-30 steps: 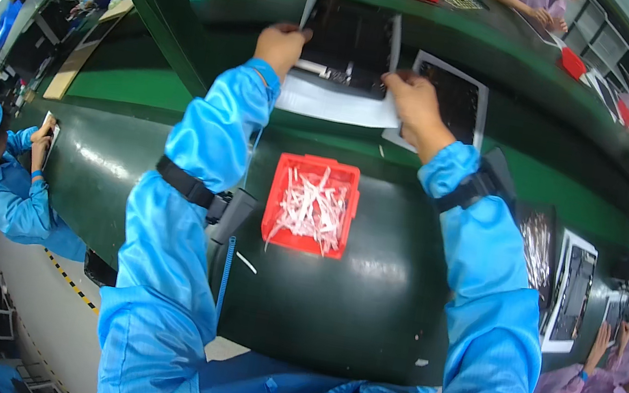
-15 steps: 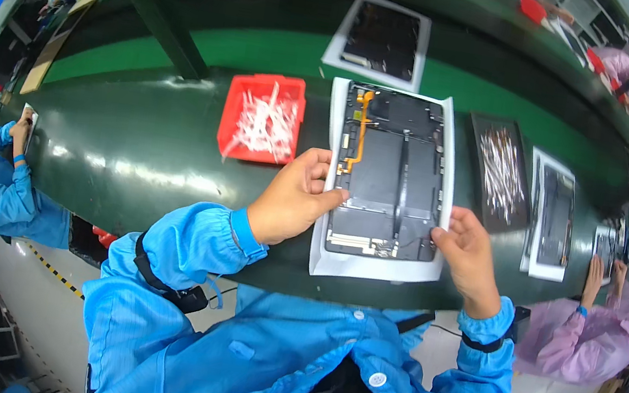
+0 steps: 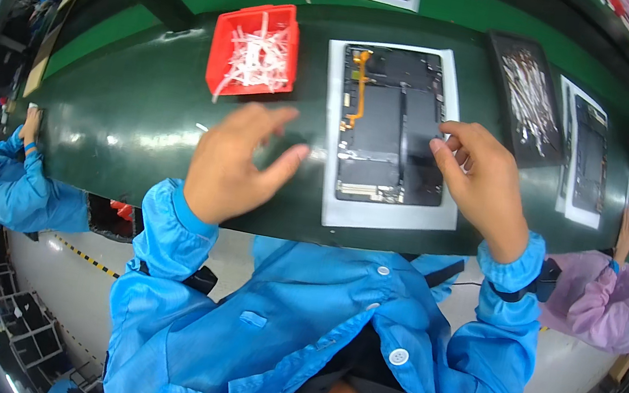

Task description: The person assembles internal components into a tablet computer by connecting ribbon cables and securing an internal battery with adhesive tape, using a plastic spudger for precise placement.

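Red bin [image 3: 224, 42] of white strips on dark green table [image 3: 134, 143]. Left hand [image 3: 237, 164] nearer wearer, thumb and fingers spread. Dark device panel [image 3: 380, 116], orange ribbon near its left side, lies flat on white sheet [image 3: 389, 216]. Right hand [image 3: 438, 135] at panel's right edge, thumb and forefinger slightly apart; contact unclear. Beyond, dark tray [image 3: 513, 44] of thin sticks.

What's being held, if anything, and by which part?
The left hand holds nothing; the right hand is at the right edge of the black device, but whether it grips cannot be told.
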A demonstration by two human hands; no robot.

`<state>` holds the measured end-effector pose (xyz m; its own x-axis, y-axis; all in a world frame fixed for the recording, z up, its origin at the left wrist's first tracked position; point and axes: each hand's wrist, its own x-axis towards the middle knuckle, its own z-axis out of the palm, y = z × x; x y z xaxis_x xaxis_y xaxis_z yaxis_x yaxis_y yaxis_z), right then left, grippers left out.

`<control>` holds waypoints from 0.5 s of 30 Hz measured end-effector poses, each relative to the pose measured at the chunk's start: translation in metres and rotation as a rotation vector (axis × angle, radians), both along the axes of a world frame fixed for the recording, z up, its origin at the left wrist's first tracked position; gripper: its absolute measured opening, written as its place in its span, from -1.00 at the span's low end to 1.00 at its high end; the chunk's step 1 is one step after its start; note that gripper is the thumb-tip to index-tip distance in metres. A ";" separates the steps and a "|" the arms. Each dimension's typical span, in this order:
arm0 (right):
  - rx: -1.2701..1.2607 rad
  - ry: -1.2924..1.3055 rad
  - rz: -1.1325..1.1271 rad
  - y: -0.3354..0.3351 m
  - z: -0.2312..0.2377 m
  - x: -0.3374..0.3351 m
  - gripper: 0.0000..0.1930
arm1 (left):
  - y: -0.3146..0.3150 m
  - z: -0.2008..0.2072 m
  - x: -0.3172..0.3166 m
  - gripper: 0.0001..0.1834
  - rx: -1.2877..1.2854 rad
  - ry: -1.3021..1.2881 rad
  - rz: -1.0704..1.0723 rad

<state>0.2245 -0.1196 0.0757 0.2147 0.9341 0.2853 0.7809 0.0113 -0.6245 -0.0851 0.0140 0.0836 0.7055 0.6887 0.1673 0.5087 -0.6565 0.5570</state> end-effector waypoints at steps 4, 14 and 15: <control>0.115 -0.164 0.266 0.052 0.012 -0.029 -0.86 | 0.059 -0.013 -0.025 -0.34 0.249 -0.154 0.173; 0.134 -0.266 0.480 0.168 0.008 -0.058 -0.83 | 0.117 -0.074 -0.037 -0.23 0.210 -0.203 0.141; 0.115 -0.251 0.466 0.164 0.010 -0.050 -0.81 | 0.121 -0.080 -0.034 -0.41 0.258 -0.248 0.162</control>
